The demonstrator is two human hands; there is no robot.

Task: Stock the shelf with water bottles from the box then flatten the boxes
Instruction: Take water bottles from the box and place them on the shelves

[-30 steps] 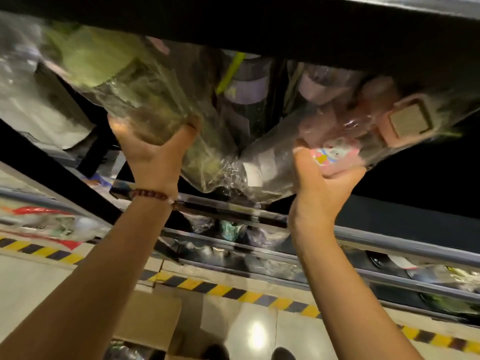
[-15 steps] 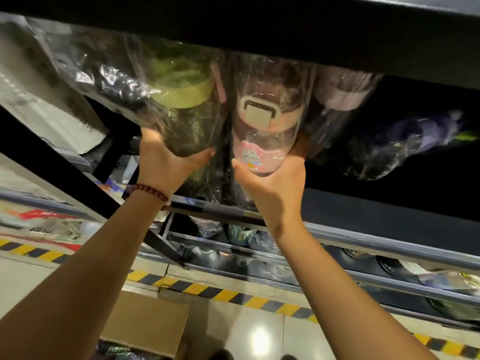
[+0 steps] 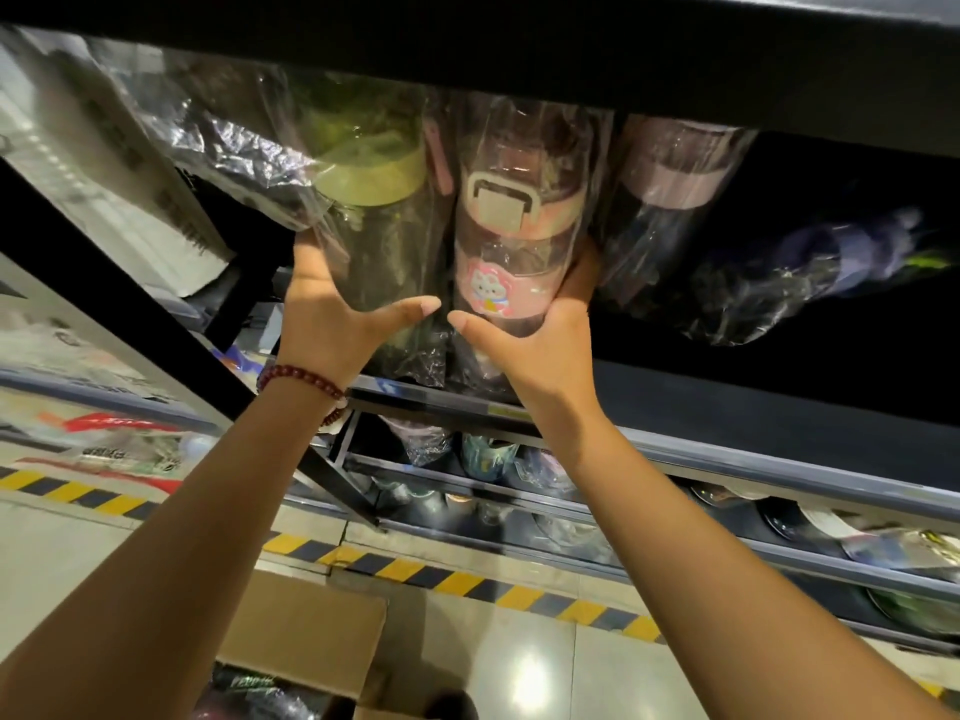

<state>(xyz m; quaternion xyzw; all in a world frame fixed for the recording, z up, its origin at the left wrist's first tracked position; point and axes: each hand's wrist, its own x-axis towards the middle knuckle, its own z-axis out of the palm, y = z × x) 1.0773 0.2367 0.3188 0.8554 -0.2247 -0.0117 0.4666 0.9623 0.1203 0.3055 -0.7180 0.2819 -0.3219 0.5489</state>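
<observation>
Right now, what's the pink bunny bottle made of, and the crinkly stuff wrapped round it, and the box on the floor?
The pink bunny bottle looks like see-through hard plastic with a matte pink band and lid; it could be glass, though that seems unlikely. Its wrapping looks like thin clear plastic film: it is wrinkled and glints shiny. The box looks like plain brown cardboard, dull and flat, with a folded flap.

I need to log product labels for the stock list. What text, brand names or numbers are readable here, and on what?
None can be read.
Pink wrapped water bottle: rabbit cartoon sticker, no legible words.
Yellow price strip on the grey shelf rail: too blurred.
Red and white packaging at left: print too blurred.
Open cardboard box: print on contents unreadable.
</observation>
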